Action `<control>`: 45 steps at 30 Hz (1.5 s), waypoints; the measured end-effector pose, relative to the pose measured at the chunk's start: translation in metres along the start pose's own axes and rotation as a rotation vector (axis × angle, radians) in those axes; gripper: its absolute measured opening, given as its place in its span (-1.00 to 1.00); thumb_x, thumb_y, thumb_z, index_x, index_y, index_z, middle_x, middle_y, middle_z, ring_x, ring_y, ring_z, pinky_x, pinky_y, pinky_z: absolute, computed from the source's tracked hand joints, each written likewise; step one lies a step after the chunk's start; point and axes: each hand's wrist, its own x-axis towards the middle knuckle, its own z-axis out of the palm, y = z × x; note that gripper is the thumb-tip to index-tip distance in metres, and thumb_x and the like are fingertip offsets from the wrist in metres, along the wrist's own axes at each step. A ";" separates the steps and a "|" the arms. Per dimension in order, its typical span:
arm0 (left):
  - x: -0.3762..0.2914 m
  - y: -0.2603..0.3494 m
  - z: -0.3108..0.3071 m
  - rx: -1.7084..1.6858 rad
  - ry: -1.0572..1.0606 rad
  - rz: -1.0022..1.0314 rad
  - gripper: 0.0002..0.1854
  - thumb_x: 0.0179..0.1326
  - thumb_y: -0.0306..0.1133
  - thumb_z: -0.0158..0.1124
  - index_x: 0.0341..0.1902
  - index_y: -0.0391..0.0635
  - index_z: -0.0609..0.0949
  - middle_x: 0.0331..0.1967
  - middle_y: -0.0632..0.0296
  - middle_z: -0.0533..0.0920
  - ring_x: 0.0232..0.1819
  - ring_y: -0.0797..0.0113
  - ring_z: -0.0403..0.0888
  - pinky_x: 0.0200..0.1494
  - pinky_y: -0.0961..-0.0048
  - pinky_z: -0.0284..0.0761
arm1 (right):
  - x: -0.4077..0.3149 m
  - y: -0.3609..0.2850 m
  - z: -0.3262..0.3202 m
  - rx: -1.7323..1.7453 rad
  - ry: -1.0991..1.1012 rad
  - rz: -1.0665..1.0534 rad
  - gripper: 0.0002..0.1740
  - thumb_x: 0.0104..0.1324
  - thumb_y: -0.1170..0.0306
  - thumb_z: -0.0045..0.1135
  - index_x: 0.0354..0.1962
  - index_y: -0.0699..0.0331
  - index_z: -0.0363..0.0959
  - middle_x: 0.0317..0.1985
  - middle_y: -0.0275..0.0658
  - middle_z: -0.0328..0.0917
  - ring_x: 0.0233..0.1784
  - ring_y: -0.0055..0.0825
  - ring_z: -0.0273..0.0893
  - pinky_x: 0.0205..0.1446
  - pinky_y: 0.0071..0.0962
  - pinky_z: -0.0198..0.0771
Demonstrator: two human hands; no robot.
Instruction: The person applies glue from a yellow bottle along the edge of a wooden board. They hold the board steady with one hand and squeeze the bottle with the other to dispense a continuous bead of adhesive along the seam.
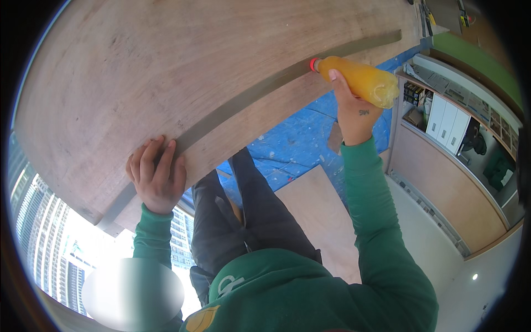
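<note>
My right hand (357, 112) grips a clear plastic bottle (356, 76) of yellow-orange liquid, perhaps glue. The bottle is tilted, and its red-tipped neck (313, 64) is over a long grey-brown strip (244, 98); whether it touches the strip cannot be told. This narrow strip lies along the near side of a large plywood panel (137, 74), looking bowed in the wide view. Towards its left end, my left hand (157, 178) rests with spread fingers on the strip and the wood beside it, holding nothing.
Blue sheeting (282, 141) with pale specks covers the floor under the panel's edge. Another plywood sheet (319, 220) lies beside my legs. To the right stands a cabinet with white drawers (446, 120). Several hand tools (426, 18) sit at the panel's far right corner.
</note>
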 end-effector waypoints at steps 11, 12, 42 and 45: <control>-0.002 -0.001 0.000 0.000 -0.002 -0.003 -0.62 0.17 -0.33 0.53 0.10 -0.03 0.81 0.25 0.23 0.68 0.34 0.10 0.56 0.45 -0.01 0.33 | -0.031 -0.022 0.011 -0.047 -0.190 -0.045 -0.65 0.25 0.42 0.66 -0.09 0.39 0.71 -0.16 -0.20 0.81 -0.13 -0.44 0.79 -0.05 -0.43 0.69; -0.002 -0.002 0.001 -0.002 0.001 -0.001 -0.62 0.17 -0.33 0.53 0.10 -0.03 0.81 0.25 0.23 0.68 0.34 0.10 0.56 0.45 -0.01 0.33 | -0.026 -0.021 0.008 -0.091 -0.203 0.031 -0.64 0.24 0.42 0.66 -0.09 0.38 0.71 -0.15 -0.20 0.81 -0.13 -0.44 0.79 -0.04 -0.42 0.70; 0.000 -0.002 -0.004 -0.056 -0.006 -0.033 -0.61 0.13 -0.34 0.56 0.08 -0.04 0.82 0.21 0.24 0.70 0.31 0.10 0.60 0.43 0.00 0.38 | -0.059 -0.049 0.049 0.018 -0.167 -0.150 -0.72 0.27 0.41 0.64 -0.16 0.36 0.74 -0.25 -0.24 0.81 -0.22 -0.45 0.80 -0.09 -0.43 0.70; -0.002 -0.003 -0.005 -0.065 -0.007 -0.040 -0.61 0.13 -0.34 0.56 0.09 -0.03 0.81 0.21 0.23 0.70 0.31 0.10 0.60 0.43 -0.01 0.39 | -0.049 -0.053 0.042 -0.011 -0.209 0.091 -0.62 0.21 0.37 0.70 -0.11 0.36 0.72 -0.20 -0.23 0.80 -0.15 -0.44 0.80 -0.04 -0.42 0.70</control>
